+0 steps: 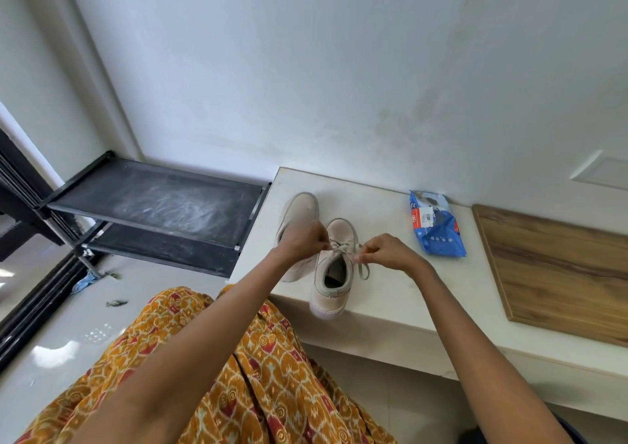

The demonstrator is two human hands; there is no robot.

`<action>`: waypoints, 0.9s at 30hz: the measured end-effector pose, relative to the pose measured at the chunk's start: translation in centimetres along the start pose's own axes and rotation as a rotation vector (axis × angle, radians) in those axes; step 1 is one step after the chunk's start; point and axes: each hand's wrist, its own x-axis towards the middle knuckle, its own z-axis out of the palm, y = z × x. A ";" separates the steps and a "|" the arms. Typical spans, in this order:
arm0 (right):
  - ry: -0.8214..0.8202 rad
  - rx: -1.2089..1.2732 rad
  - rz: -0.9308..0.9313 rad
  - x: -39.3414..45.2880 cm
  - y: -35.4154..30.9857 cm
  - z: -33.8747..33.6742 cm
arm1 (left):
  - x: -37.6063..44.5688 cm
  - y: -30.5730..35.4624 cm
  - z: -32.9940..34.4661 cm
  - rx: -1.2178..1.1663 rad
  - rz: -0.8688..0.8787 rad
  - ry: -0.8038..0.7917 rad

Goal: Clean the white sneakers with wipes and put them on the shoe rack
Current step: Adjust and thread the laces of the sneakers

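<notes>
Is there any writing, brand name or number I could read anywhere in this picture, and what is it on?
Blue plastic wipes packet on the white counter: print, red patch and white sticker all too small and blurred to read.
Two white lace-up sneakers: no visible text.
Nothing else carries writing.

Head cam, looking down, close-up

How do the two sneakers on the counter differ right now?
The near sneaker is being handled: both hands pinch its laces, left hand, right hand. The far sneaker is untouched and partly hidden behind the left hand. It also sits closer to the wall. Both are whitish and stand upright.
</notes>
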 end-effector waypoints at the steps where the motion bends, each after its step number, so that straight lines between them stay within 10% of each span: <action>1: -0.010 0.014 0.004 -0.1 0.7 -0.2 | 0.0 -0.1 0.2 0.042 -0.007 -0.005; 14: -0.148 0.120 0.127 -0.3 1.2 -1.2 | 0.4 0.5 0.0 0.111 -0.076 -0.097; 22: -0.005 1.078 -0.173 -1.4 -2.3 -1.7 | 0.1 1.8 -7.7 -1.005 -0.168 0.187; 27: 0.199 1.586 -0.351 -1.2 -7.8 -3.6 | 0.5 5.1 -12.2 -1.202 0.045 0.196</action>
